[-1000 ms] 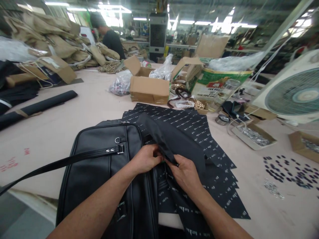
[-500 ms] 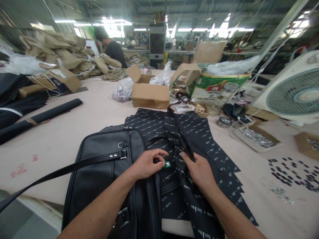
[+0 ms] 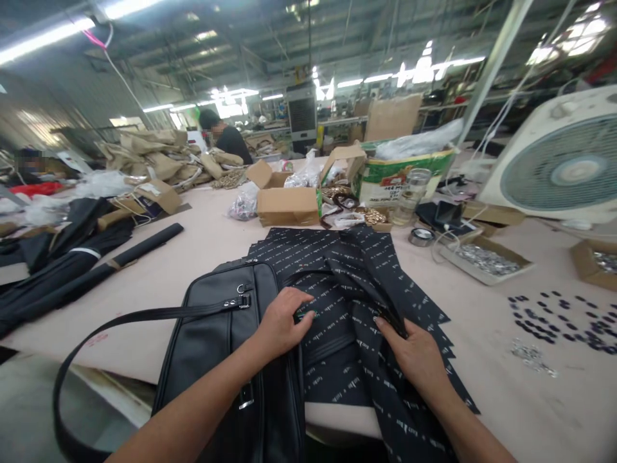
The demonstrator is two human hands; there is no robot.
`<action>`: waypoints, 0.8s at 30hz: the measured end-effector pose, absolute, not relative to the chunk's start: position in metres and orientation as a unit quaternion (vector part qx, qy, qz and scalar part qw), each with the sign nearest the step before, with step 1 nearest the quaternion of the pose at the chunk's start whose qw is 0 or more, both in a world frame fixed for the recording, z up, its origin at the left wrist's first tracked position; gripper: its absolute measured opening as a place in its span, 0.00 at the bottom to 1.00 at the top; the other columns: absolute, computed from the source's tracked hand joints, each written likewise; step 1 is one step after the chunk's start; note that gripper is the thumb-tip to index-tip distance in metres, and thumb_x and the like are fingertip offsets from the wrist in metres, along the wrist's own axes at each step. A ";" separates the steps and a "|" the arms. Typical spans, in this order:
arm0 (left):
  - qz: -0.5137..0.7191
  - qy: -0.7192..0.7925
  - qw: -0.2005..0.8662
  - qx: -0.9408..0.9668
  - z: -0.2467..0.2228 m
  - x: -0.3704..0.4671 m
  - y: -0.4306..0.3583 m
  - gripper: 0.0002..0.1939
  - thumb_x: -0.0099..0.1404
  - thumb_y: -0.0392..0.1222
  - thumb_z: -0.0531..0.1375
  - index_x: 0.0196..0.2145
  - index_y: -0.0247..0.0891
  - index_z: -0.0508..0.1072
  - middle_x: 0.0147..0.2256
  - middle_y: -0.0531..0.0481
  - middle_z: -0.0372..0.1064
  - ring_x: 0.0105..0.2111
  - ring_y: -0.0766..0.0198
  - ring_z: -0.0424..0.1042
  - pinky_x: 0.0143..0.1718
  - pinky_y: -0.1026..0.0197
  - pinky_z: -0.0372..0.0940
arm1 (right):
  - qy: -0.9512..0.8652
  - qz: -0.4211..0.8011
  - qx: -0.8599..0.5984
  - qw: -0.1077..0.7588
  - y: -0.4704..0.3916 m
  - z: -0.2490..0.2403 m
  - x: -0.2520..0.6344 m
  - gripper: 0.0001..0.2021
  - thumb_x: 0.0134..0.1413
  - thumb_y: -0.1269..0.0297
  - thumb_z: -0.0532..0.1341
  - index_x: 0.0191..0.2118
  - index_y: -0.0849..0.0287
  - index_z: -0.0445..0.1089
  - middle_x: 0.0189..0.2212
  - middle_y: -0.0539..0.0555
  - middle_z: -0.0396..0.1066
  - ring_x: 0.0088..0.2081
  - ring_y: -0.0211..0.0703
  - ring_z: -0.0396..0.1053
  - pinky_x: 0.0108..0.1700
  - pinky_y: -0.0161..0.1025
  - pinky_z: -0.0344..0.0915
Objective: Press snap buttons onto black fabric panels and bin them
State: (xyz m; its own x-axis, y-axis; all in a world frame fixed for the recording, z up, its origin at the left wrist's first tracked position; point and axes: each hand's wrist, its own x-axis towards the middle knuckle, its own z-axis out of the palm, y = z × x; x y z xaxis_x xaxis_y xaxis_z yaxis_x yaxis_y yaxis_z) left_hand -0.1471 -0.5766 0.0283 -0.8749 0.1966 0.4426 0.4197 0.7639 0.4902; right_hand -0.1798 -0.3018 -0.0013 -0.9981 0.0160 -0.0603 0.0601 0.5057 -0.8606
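Observation:
A black bag [image 3: 202, 360] with a strap and metal buckles lies at the table's front edge. My left hand [image 3: 286, 321] is over its right side, thumb and forefinger apart, with a small green piece [image 3: 306, 315] partly hidden beside the fingers; whether the hand holds it is unclear. My right hand [image 3: 412, 344] pinches a fold of black printed lining [image 3: 371, 347], thumb on top, a small metal part near the thumb tip. Under the lining is a fanned stack of printed black sheets [image 3: 308, 251].
A cardboard box [image 3: 289, 207] and a green sack [image 3: 385, 183] stand behind the sheets. At the right are a fan [image 3: 569, 161], a tray of metal parts [image 3: 486, 260] and scattered black discs [image 3: 559, 318]. Two people are in the background.
The view has tilted up and turned slightly left. My right hand has drawn the lining rightward, away from my left hand. The green piece is now more hidden by my left hand.

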 end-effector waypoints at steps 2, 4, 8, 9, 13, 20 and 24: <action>-0.208 -0.949 0.180 -0.156 0.042 -0.121 -0.571 0.16 0.66 0.44 0.60 0.50 0.38 0.72 0.50 0.42 0.72 0.53 0.54 0.67 0.58 0.49 0.63 | 0.862 -0.506 0.010 0.022 -0.298 -0.008 -0.179 0.25 0.53 0.42 0.59 0.44 0.58 0.80 0.36 0.56 0.81 0.42 0.60 0.76 0.44 0.45 0.68; -0.114 -0.973 0.162 -0.119 0.046 -0.086 -0.564 0.25 0.65 0.51 0.61 0.57 0.38 0.68 0.58 0.41 0.66 0.59 0.50 0.63 0.61 0.45 0.61 | 0.856 -0.517 -0.007 0.013 -0.297 -0.012 -0.179 0.25 0.53 0.43 0.59 0.43 0.58 0.80 0.38 0.56 0.81 0.43 0.60 0.76 0.45 0.45 0.67; -0.011 -0.992 0.096 -0.087 0.018 -0.009 -0.547 0.53 0.53 0.65 0.66 0.68 0.37 0.53 0.68 0.38 0.50 0.66 0.41 0.54 0.64 0.36 0.56 | 0.845 -0.535 -0.021 -0.002 -0.295 -0.015 -0.180 0.24 0.53 0.44 0.59 0.41 0.60 0.80 0.38 0.57 0.81 0.44 0.60 0.75 0.44 0.44 0.67; 0.007 -0.993 0.085 -0.086 0.009 0.006 -0.543 0.58 0.49 0.66 0.68 0.68 0.37 0.51 0.69 0.38 0.48 0.66 0.39 0.53 0.64 0.34 0.55 | 0.842 -0.539 -0.025 -0.005 -0.295 -0.016 -0.181 0.24 0.53 0.44 0.59 0.41 0.60 0.79 0.37 0.57 0.80 0.43 0.59 0.76 0.43 0.44 0.67; 0.048 -0.990 0.124 -0.047 -0.011 0.037 -0.538 0.52 0.55 0.58 0.67 0.69 0.34 0.50 0.67 0.37 0.52 0.65 0.42 0.56 0.63 0.36 0.58 | 0.835 -0.548 -0.045 -0.019 -0.293 -0.020 -0.179 0.23 0.54 0.45 0.58 0.40 0.60 0.79 0.35 0.57 0.80 0.40 0.57 0.76 0.41 0.43 0.67; -0.001 -0.975 0.205 0.089 0.041 0.027 -0.566 0.22 0.67 0.47 0.54 0.56 0.40 0.70 0.49 0.43 0.76 0.46 0.53 0.76 0.48 0.52 0.71 | 0.827 -0.554 -0.089 -0.026 -0.286 -0.022 -0.178 0.20 0.57 0.49 0.58 0.39 0.59 0.79 0.33 0.56 0.80 0.39 0.55 0.76 0.41 0.42 0.67; -0.045 -0.941 0.220 0.253 0.097 0.017 -0.602 0.23 0.67 0.51 0.51 0.55 0.44 0.73 0.41 0.47 0.79 0.39 0.52 0.78 0.43 0.52 0.70 | 0.824 -0.559 -0.094 -0.025 -0.284 -0.022 -0.179 0.19 0.57 0.51 0.58 0.40 0.59 0.80 0.34 0.56 0.80 0.39 0.56 0.76 0.42 0.43 0.68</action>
